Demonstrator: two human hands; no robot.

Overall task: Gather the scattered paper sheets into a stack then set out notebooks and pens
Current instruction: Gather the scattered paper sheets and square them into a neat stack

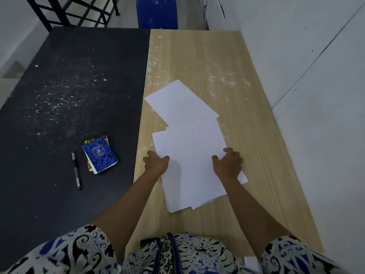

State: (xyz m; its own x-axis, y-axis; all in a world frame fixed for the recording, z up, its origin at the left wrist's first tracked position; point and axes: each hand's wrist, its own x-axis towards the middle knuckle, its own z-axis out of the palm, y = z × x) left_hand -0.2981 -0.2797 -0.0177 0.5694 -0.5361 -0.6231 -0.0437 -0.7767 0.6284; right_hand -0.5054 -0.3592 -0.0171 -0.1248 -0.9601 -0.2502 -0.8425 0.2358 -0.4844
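A loose pile of white paper sheets [192,165] lies on the light wooden table half [246,115]. My left hand [156,164] grips the pile's left edge, thumb on top. My right hand [229,165] grips the right edge with curled fingers. One more white sheet [178,101] lies skewed just beyond the pile, partly overlapped by it. On the black table half [59,86] to the left sit a blue patterned notebook [99,154] stacked on a yellow-edged one [89,165], and a black pen [76,171] lies beside them.
A white wall [316,76] runs close along the table's right edge. A black metal frame [75,10] and a blue panel [157,11] stand beyond the far edge. White flecks mark both table halves.
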